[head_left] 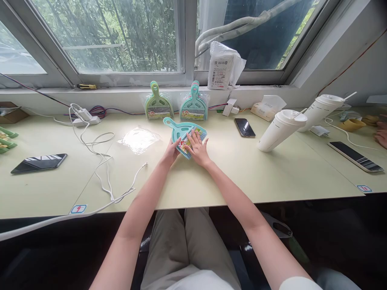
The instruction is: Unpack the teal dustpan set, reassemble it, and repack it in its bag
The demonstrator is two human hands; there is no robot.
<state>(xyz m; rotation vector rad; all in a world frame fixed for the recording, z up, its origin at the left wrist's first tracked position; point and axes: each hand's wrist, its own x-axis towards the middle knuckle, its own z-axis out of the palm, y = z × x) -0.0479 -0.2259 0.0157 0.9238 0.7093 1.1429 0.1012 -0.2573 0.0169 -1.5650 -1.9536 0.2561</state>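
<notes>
A small turquoise dustpan [178, 128] lies tilted above the pale table, its handle pointing to the upper left. A printed label [183, 143] covers part of its wide end. My left hand [173, 150] grips the near left edge of the dustpan. With fingers spread flat, my right hand [197, 148] rests on the label and hides part of it. A flat, clear plastic bag [139, 139] lies left of my hands. Behind stand a wrapped green dustpan set [157, 105] and a wrapped turquoise dustpan set [194, 105], leaning against the sill wall.
White cables [105, 161] and a phone [39, 163] lie on the left. To the right are another phone [244, 127], a tissue pack [267, 108] and two lidded white cups, the nearer cup [279, 131] tilted in view. A person's hand [382, 131] shows at the right edge.
</notes>
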